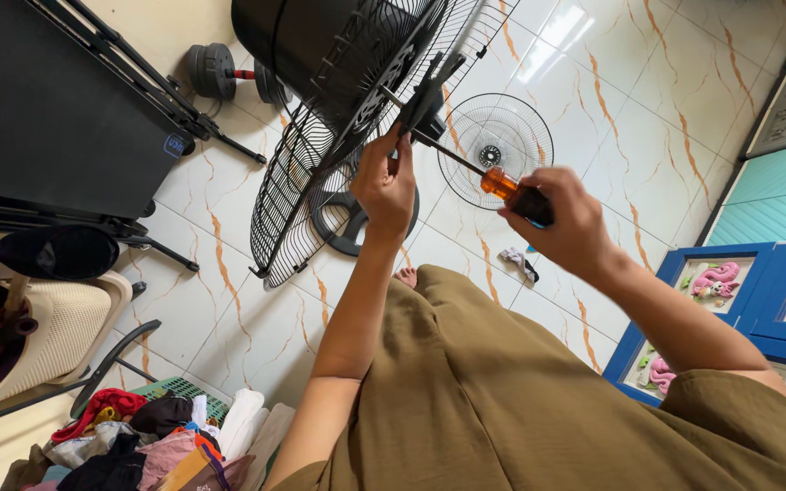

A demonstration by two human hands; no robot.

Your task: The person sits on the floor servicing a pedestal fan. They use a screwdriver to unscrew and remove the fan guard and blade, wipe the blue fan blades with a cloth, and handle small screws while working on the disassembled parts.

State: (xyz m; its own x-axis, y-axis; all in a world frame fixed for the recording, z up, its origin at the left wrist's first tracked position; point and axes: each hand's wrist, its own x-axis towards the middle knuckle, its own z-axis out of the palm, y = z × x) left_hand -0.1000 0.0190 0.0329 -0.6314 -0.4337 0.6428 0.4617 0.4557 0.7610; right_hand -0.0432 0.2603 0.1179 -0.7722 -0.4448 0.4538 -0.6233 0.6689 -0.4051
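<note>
Right hand (564, 223) is closed around the orange-and-black handle of a screwdriver (502, 185), wrist cocked so the shaft runs up and left. The tip sits at the centre of the fan (338, 55), just above my left hand, probably lined up on a fastener there, though I can't make out the screw itself.

Left hand (384, 186) is raised with its fingers pinched on something small at the hub, right beside the shaft. It looks like a steadying grip, holding the part against the turning force. What exactly it pinches is hidden by the fingers.

The rear fan guard (302, 191) hangs tilted, left of and below my left hand, still joined to the fan's motor housing, so the fan is leaning toward me for access.

Beyond both hands, between them in view, the loose front grille (495, 153) lies flat on the tiled floor (675, 100), set aside out of the way.

Further left of the left hand: a dumbbell (220, 71) and a black treadmill (47, 109). Below my left elbow is a pile of clothes (138, 436). Right of the right arm, blue trays (720, 282) with pink figures.
</note>
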